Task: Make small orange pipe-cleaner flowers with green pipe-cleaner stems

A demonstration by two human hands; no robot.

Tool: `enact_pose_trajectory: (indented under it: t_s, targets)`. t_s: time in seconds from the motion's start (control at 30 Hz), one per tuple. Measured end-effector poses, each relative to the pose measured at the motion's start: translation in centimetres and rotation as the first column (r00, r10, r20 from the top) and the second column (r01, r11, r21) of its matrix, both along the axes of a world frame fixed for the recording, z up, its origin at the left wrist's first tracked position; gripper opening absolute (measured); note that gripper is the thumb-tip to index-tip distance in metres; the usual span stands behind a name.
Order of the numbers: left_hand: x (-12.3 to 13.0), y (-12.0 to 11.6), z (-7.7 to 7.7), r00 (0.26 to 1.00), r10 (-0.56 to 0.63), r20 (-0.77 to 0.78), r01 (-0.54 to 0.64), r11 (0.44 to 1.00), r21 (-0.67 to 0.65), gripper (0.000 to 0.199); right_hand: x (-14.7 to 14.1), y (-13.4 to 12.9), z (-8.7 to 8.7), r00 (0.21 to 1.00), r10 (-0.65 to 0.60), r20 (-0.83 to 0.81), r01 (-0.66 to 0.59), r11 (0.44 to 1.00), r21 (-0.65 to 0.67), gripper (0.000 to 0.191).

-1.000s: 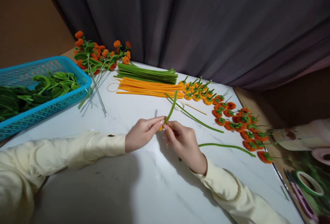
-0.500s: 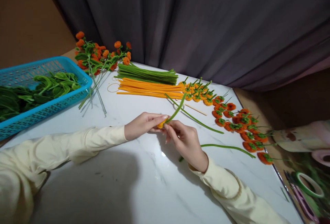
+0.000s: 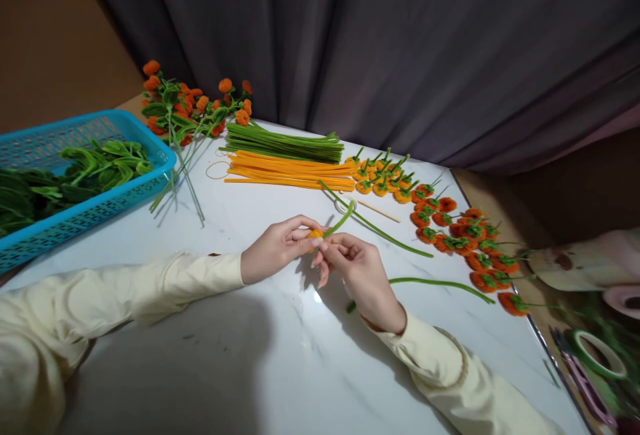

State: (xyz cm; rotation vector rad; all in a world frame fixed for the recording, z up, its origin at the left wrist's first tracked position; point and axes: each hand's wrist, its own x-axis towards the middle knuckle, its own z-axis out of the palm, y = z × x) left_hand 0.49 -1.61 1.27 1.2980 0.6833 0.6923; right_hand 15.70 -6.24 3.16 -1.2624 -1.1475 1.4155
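Between the fingertips of my left hand [image 3: 275, 248] is a small yellow-orange fuzzy flower head [image 3: 315, 233], pinched above the white table [image 3: 300, 368]. A green pipe cleaner [image 3: 344, 219] rises from it in a curve towards the back right. My right hand [image 3: 365, 271] is closed, thumb and index finger pressed on the pipe cleaner where it meets the flower head. Its other fingers curl below, and the exact joint is partly covered. Two longer green pipe cleaners lie nearby, one behind my right hand and another [image 3: 440, 283] passing beneath it.
Behind lie bundles of green pipe cleaners [image 3: 283, 143] and orange pipe cleaners [image 3: 290, 169], with a white ring [image 3: 347, 205] and a thin stick [image 3: 377, 211]. Yellow flower heads [image 3: 383, 185] and orange ones [image 3: 465, 241] stand right. A blue basket [image 3: 100, 198] of leaves is left; scissors [image 3: 583, 381] lie right.
The flower head has turned and risen slightly in my left fingers. The green pipe cleaner's tip now bends over lower, and my right fingers have opened out a little underneath.
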Motion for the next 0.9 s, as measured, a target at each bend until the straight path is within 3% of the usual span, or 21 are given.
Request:
enact_pose_trajectory:
  t_s: [0.1,0.23,0.33,0.43,0.5,0.57,0.63,0.67,0.77,0.9]
  targets:
    - [0.1,0.0,-0.2,1.000,0.008,-0.005,-0.008,0.999,-0.041,0.034,0.2,0.2,0.1,1.000,0.018,-0.002,-0.018,1.000,-0.022,0.030]
    - [0.3,0.6,-0.1,0.997,0.055,0.054,-0.037,0.958,-0.285,0.034,0.9,1.0,0.3,0.993,0.083,0.089,-0.082,0.997,-0.013,0.032]
    - [0.4,1.0,-0.1,0.987,0.099,0.124,-0.038,0.906,-0.422,0.029,1.8,1.3,0.9,0.963,0.085,0.255,-0.107,0.991,0.076,0.034]
    - [0.3,1.3,-0.3,0.983,0.086,0.163,0.003,0.878,-0.479,0.025,2.6,1.5,1.7,0.901,-0.005,0.435,-0.110,0.965,0.239,0.034]
    - [0.3,1.4,-0.5,0.980,0.066,0.190,0.034,0.875,-0.483,0.024,3.1,1.5,2.1,0.844,-0.096,0.527,-0.159,0.894,0.418,0.024]
    - [0.2,1.4,-0.6,0.979,0.034,0.200,0.065,0.881,-0.470,0.023,3.5,1.6,2.2,0.779,-0.148,0.609,-0.307,0.756,0.577,0.013]
    - [0.3,1.4,-0.7,0.982,-0.003,0.188,0.089,0.887,-0.452,0.023,3.8,1.9,2.1,0.706,-0.144,0.693,-0.479,0.623,0.618,0.016]
    - [0.3,1.4,-0.7,0.984,-0.020,0.180,0.100,0.891,-0.444,0.023,3.9,2.0,2.0,0.671,-0.128,0.730,-0.544,0.585,0.602,0.018]
    - [0.4,1.5,-0.8,0.980,-0.067,0.187,0.147,0.877,-0.457,0.028,4.1,2.4,1.3,0.610,-0.094,0.787,-0.620,0.561,0.548,0.017]
    - [0.3,2.1,-1.3,0.942,-0.139,0.304,0.304,0.738,-0.603,0.037,4.1,2.5,0.6,0.632,-0.086,0.770,-0.588,0.595,0.548,0.018]
